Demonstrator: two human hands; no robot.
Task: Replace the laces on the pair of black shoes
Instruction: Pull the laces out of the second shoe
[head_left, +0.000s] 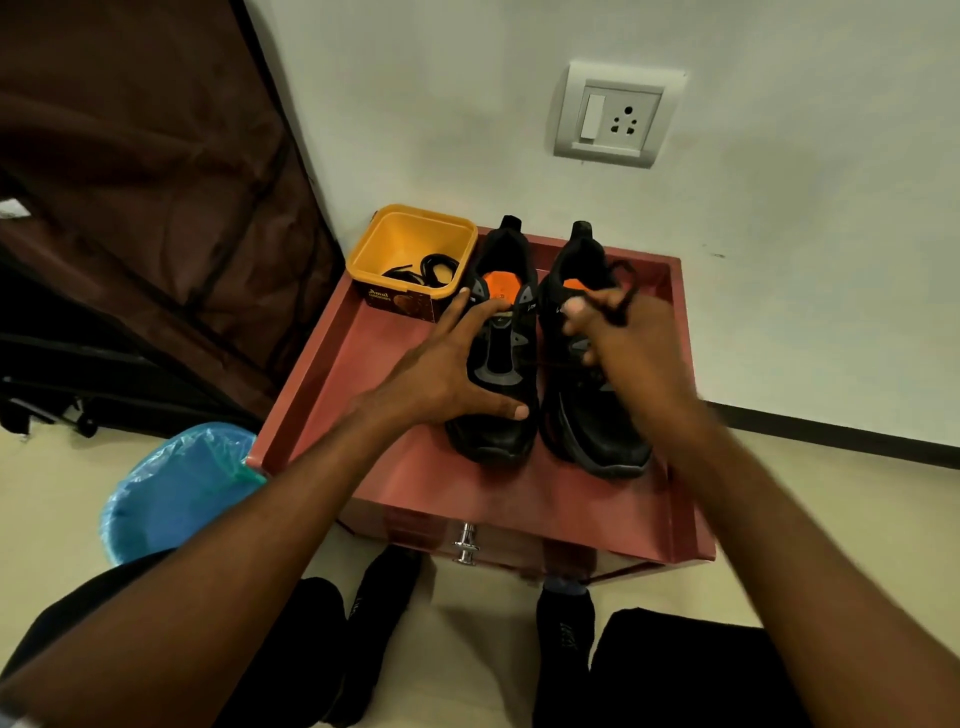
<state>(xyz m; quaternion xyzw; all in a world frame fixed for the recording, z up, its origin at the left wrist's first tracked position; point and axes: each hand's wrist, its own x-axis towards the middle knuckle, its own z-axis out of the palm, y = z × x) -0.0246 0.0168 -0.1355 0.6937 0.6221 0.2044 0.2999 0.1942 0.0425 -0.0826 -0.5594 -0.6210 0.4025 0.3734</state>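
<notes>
head | black shoes side by side on red surface (415, 483): left shoe (498, 364), right shoe (592, 374) | left hand (447, 369) grip spread over left shoe, fingers straight | right hand (618, 332) grip pinching black lace (621, 291) above right shoe, somewhat blurred | yellow tub (410, 260) behind holds more laces (423, 270)

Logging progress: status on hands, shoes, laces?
Left hand resting open on left shoe. Right hand pinching black lace over right shoe. Nothing blocking.

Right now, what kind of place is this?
Probably a room in a home: a wall socket, a fabric wardrobe, and a lined waste bin on the floor beside a low red table.
</notes>
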